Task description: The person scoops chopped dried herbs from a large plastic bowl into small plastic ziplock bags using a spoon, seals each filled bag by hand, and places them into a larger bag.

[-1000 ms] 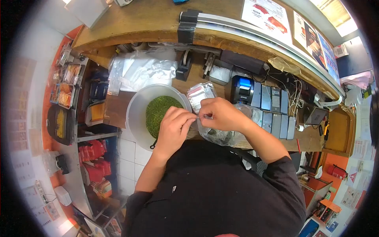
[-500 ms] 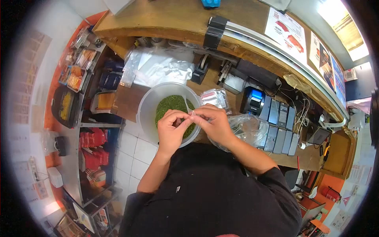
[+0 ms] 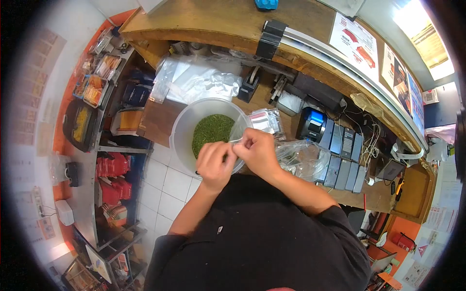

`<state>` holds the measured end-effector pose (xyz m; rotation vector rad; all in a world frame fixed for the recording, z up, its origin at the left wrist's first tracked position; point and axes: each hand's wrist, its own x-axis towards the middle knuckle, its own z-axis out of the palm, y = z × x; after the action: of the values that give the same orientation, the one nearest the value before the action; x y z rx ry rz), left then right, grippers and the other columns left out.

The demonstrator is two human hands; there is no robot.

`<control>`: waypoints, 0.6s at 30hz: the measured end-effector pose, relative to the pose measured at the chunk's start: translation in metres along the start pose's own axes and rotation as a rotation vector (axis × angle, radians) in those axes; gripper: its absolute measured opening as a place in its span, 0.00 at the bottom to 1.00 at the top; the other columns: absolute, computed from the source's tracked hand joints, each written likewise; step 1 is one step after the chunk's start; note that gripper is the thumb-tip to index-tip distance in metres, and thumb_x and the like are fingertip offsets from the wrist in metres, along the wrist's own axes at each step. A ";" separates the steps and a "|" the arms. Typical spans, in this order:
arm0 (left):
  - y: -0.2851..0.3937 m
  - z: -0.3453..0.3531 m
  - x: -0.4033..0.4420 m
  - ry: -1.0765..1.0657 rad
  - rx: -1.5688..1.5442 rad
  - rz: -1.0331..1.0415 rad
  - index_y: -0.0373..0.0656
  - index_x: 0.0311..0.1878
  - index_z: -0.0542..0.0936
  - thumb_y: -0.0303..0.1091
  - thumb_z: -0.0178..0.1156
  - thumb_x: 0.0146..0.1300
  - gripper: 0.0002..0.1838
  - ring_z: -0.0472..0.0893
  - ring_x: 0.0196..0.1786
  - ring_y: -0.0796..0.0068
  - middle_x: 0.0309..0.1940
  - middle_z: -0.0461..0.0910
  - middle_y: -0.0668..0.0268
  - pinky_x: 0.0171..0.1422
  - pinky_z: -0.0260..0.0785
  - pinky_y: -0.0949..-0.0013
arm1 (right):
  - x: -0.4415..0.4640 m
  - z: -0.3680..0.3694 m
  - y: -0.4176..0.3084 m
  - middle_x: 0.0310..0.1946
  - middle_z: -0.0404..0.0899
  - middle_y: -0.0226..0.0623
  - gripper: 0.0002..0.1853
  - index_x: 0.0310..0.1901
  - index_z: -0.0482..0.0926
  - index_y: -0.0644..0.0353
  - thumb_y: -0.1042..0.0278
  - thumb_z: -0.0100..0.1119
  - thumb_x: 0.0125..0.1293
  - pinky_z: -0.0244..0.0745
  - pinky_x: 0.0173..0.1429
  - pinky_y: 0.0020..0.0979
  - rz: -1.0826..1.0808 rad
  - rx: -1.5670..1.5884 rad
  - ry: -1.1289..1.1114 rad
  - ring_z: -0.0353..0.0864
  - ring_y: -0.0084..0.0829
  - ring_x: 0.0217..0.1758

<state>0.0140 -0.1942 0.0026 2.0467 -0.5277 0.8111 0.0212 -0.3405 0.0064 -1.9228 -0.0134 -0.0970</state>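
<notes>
A large translucent tub (image 3: 182,127) holds chopped green herbs (image 3: 212,130). Over its near right rim, my left hand (image 3: 215,162) and my right hand (image 3: 256,151) meet with fingers pinched together. Between them is a small clear plastic bag (image 3: 237,132), its thin film rising above the fingertips. My right hand grips it; the left fingertips press close to the same spot, and what they hold is hidden. A clear plastic bag with something green inside (image 3: 303,160) lies right of my right hand.
Flat plastic bags (image 3: 201,80) lie behind the tub, beside a tape dispenser (image 3: 249,85). Small packets (image 3: 268,121), a receipt printer (image 3: 311,124) and rows of phones (image 3: 342,140) stand to the right. A raised wooden shelf (image 3: 208,31) crosses the back.
The view has shifted, so the tub and shelf appear further right. Both hands have come over the tub's near right rim, and the clear film now stands up between them.
</notes>
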 end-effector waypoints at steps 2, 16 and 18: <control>-0.001 -0.007 0.006 0.074 0.092 0.000 0.36 0.33 0.82 0.17 0.71 0.50 0.08 0.79 0.29 0.65 0.28 0.82 0.61 0.31 0.71 0.66 | 0.001 0.003 0.010 0.18 0.73 0.42 0.13 0.22 0.72 0.66 0.70 0.67 0.52 0.67 0.27 0.35 -0.002 0.047 0.015 0.70 0.32 0.21; -0.021 -0.022 0.012 -0.052 -0.074 -0.042 0.40 0.39 0.76 0.19 0.70 0.50 0.15 0.81 0.36 0.60 0.38 0.81 0.57 0.36 0.73 0.63 | 0.015 0.028 0.021 0.30 0.72 0.28 0.09 0.35 0.71 0.59 0.80 0.63 0.60 0.67 0.32 0.21 -0.116 0.404 -0.007 0.72 0.17 0.31; -0.020 -0.029 0.020 -0.189 -0.149 0.026 0.39 0.50 0.77 0.20 0.71 0.50 0.22 0.81 0.53 0.55 0.52 0.81 0.54 0.54 0.75 0.58 | 0.024 0.017 0.015 0.31 0.75 0.28 0.08 0.34 0.71 0.58 0.80 0.62 0.60 0.68 0.33 0.21 0.127 0.477 -0.136 0.74 0.16 0.32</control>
<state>0.0309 -0.1607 0.0180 1.9918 -0.6996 0.5779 0.0471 -0.3303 -0.0115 -1.4463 -0.0047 0.1148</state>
